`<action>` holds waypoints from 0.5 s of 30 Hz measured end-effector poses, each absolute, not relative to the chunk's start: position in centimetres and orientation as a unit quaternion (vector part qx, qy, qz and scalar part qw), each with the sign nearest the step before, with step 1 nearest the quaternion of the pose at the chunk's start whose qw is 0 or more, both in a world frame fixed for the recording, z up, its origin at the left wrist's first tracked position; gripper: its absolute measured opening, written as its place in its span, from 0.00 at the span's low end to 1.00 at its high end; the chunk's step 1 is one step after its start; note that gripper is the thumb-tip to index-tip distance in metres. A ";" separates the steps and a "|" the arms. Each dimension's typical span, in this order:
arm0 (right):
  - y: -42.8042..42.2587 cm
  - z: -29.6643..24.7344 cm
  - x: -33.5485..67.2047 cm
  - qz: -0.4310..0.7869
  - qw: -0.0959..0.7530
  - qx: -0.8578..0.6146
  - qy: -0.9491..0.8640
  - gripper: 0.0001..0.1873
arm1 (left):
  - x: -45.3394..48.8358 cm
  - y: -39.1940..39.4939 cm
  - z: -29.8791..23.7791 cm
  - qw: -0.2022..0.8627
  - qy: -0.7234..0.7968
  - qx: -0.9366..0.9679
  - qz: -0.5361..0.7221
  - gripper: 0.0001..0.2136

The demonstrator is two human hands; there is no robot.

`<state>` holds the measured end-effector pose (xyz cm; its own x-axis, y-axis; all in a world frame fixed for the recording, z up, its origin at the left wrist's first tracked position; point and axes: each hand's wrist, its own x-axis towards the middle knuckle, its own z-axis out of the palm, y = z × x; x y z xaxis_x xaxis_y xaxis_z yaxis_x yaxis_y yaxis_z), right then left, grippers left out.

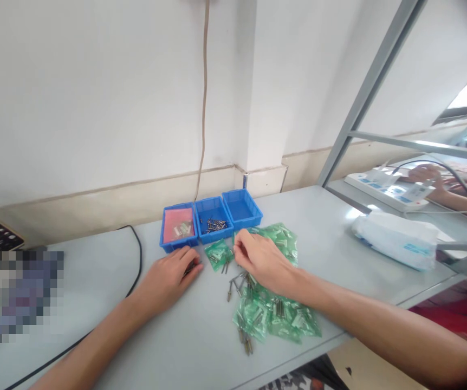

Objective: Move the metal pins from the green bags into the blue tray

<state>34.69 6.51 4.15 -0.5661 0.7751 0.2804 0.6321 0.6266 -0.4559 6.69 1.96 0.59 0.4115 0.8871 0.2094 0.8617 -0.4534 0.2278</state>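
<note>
My left hand (pixel 172 275) rests on the table in front of the blue bins, its fingers curled over small dark metal pieces that are mostly hidden. My right hand (pixel 264 259) is closed, fingertips bent together beside a small green plastic bag (pixel 218 254); what they pinch, if anything, is hidden. Metal screws poke out near that bag's lower edge. Below my right wrist lies a heap of green plastic bags (pixel 294 319) holding metal hardware. Loose metal bolts (pixel 229 292) lie left of the heap, and more (pixel 246 342) lie at its front edge.
A left blue bin (pixel 180 246) holds a pink sheet and a clear bag; a middle blue bin (pixel 217 236) holds loose screws; a right blue bin (pixel 242 208) stands beside them. A black cable (pixel 141 254) crosses the left side. A white package (pixel 396 238) lies right, near a metal frame.
</note>
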 end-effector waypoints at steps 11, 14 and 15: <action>6.8 4.5 34.9 0.280 0.296 -0.455 -0.792 0.05 | 6.7 1.9 0.7 0.056 0.528 0.836 0.138 0.12; 7.0 4.3 34.9 0.292 0.281 -0.442 -0.800 0.06 | 6.7 1.9 0.7 0.054 0.527 0.837 0.138 0.12; 7.1 4.2 34.9 0.291 0.274 -0.432 -0.808 0.06 | 6.7 1.9 0.7 0.053 0.527 0.837 0.138 0.12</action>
<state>34.89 7.11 4.17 -0.4763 0.8581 0.1919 0.5380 0.4571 -0.7082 6.70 1.92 0.71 0.4064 0.8969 0.1745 0.8674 -0.4387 0.2347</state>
